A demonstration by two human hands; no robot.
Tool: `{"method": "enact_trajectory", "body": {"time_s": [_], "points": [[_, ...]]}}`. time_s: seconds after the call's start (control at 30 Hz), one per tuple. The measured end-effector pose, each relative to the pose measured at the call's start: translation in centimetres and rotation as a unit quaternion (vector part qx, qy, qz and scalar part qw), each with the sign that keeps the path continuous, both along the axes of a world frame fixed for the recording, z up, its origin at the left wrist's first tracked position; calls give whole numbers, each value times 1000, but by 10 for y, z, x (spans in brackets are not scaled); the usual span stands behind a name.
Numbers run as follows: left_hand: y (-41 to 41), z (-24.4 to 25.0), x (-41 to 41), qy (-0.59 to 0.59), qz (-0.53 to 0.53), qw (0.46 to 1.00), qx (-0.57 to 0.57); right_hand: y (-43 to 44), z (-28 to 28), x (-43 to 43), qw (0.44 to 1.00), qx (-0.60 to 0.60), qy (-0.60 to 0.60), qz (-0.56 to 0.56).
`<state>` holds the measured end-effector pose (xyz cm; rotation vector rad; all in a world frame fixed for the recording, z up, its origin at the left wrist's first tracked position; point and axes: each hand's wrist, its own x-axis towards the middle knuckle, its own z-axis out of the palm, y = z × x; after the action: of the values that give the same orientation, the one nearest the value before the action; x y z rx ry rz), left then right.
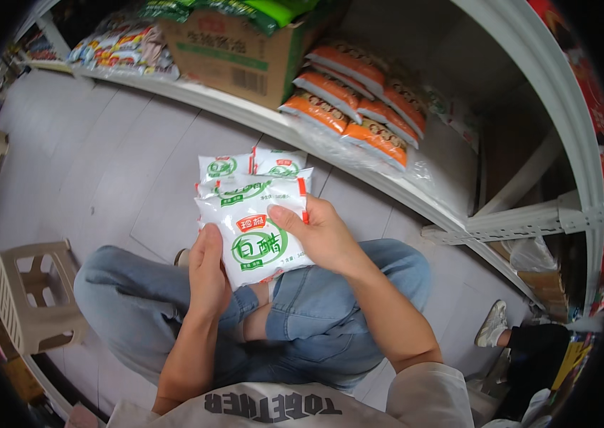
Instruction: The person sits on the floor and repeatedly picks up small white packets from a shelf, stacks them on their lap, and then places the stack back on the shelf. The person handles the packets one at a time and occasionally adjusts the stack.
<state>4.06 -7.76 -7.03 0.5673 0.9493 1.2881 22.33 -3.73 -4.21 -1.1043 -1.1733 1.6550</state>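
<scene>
Between both hands I hold a white plastic pouch of white vinegar (259,241) with green and red print, tilted above my crossed legs. My left hand (209,267) grips its left edge, thumb on the front. My right hand (318,230) holds the upper right side, thumb pressed on the face. Just beyond it, several more pouches of the same kind (280,160) are grouped in front of me, partly covered by the held one. Whether another pouch is also in my grip behind the front one is hidden.
A low white metal shelf (238,112) runs across ahead, bearing a cardboard carton (227,59), stacked orange-and-white bags (355,101) and small packets (120,51). A beige plastic stool (40,289) stands at left. At right, another person's shoe (493,323) rests on the tiled floor (104,155).
</scene>
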Motion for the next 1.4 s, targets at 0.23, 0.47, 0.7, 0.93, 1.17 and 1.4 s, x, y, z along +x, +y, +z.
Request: {"method": "enact_trajectory", "body": {"time_s": [0.23, 0.47, 0.7, 0.93, 1.17, 1.4], "points": [[1, 23, 3, 48, -128, 989, 61, -5, 44, 49, 953, 72, -12, -295], [9, 1, 2, 181, -46, 982, 26, 24, 56, 177, 747, 214, 46, -628], [7, -23, 9, 385, -103, 915, 70, 92, -17, 290, 721, 103, -134, -672], [11, -33, 5, 401, -111, 908, 60, 167, -71, 353, 861, 70, -134, -485], [12, -33, 7, 416, -98, 902, 57, 175, -65, 343, 649, 137, -618, -422], [14, -35, 11, 395, -87, 913, 57, 162, -72, 332, 568, 292, -719, -275]]}}
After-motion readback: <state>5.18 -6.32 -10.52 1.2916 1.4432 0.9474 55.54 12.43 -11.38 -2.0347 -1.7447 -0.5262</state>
